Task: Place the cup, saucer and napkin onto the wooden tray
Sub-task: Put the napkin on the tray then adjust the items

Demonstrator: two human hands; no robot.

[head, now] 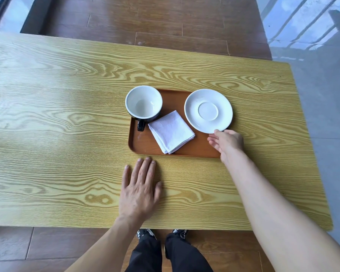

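A brown wooden tray (143,143) lies on the table. A cup (143,102), white inside and black outside with a black handle toward me, stands at the tray's far left corner. A folded white napkin (171,132) lies in the tray's middle. The white saucer (208,110) sits over the tray's right end. My right hand (227,143) touches the saucer's near rim with thumb and fingertips. My left hand (140,190) rests flat on the table just in front of the tray, fingers spread, holding nothing.
The light wooden table (67,114) stretches wide to the left and ends close on the right. Dark wood floor lies beyond the far edge, grey tiles at the right. My legs and shoes show below the near edge.
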